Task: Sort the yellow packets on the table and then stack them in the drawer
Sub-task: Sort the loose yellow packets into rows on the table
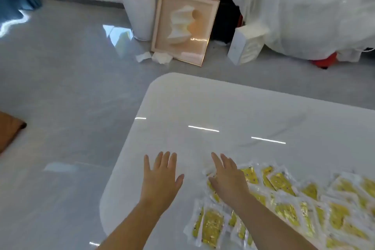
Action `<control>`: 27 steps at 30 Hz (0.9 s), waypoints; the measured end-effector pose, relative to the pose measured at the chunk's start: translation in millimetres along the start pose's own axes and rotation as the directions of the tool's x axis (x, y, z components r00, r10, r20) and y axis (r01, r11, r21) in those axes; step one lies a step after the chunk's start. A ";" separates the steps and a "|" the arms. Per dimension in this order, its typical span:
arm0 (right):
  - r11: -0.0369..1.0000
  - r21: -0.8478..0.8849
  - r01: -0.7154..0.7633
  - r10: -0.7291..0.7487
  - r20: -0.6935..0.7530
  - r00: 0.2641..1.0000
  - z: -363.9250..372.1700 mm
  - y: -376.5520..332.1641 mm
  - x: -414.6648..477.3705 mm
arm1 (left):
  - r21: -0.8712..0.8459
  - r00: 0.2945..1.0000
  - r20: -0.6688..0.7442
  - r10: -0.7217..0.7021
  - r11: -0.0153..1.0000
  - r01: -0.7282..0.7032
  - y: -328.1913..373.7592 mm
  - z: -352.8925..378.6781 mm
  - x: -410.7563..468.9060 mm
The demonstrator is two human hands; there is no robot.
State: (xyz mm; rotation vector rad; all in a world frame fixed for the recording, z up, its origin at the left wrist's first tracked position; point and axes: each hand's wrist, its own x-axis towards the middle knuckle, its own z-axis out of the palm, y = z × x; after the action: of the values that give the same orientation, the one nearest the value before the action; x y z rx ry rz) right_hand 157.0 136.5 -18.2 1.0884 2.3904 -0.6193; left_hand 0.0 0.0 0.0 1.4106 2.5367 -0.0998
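Observation:
Several yellow packets (288,205) in clear wrappers lie spread and overlapping on the white table (223,111), at its near right part. My left hand (160,178) hovers flat over bare tabletop to the left of the packets, fingers straight and spread, holding nothing. My right hand (229,178) is stretched out with straight fingers over the left edge of the packet spread; whether it touches them I cannot tell. No drawer is in view.
Beyond the table's rounded far corner, on the glossy grey floor, stand a white plant pot (140,16), a framed picture (182,28) leaning upright, a white box (245,46) and white draped cloth (304,10). An orange cushion (8,130) lies far left.

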 end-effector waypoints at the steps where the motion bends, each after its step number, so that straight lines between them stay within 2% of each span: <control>1: 1.000 -0.003 -0.018 0.018 0.049 0.999 8.5 9.3 1.0 | -0.011 1.000 -0.006 0.012 1.000 -0.012 8.0 15.5 0.0; 4: 0.998 -0.034 -0.043 0.046 0.101 0.994 34.7 36.0 7.6 | -0.056 0.991 0.129 0.030 0.998 -0.022 33.7 51.9 -7.1; 7: 0.996 -0.080 0.038 -0.029 0.114 0.993 50.8 47.4 11.5 | -0.071 0.969 0.245 0.028 0.997 -0.011 51.4 80.3 -14.7; 12: 0.978 -0.177 0.106 -0.095 0.069 0.993 62.2 57.9 20.0 | -0.084 0.913 0.402 -0.075 0.989 0.119 81.2 102.6 -32.9; 17: 0.989 -0.093 0.112 -0.106 0.067 0.992 63.4 62.6 30.1 | -0.180 0.860 0.482 -0.171 0.941 0.288 102.4 112.9 -40.6; 21: 0.992 0.110 0.064 -0.068 0.026 0.997 67.7 66.9 31.4 | -0.375 0.791 0.549 -0.271 0.765 0.523 107.8 118.9 -43.3; 25: 0.987 0.151 0.059 -0.066 0.041 0.997 59.3 73.2 32.1 | -0.586 0.760 0.542 -0.358 0.488 0.647 95.1 122.4 -42.7; 27: 0.976 0.204 0.073 -0.082 0.038 0.996 57.6 76.4 32.0 | -0.629 0.747 0.527 -0.407 0.404 0.664 84.4 121.5 -42.1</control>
State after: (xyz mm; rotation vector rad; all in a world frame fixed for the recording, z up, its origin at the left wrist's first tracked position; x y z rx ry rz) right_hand 209.2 167.9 -98.6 1.0530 2.3794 -0.9214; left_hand 113.6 -11.0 -103.2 0.1490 2.1742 0.6085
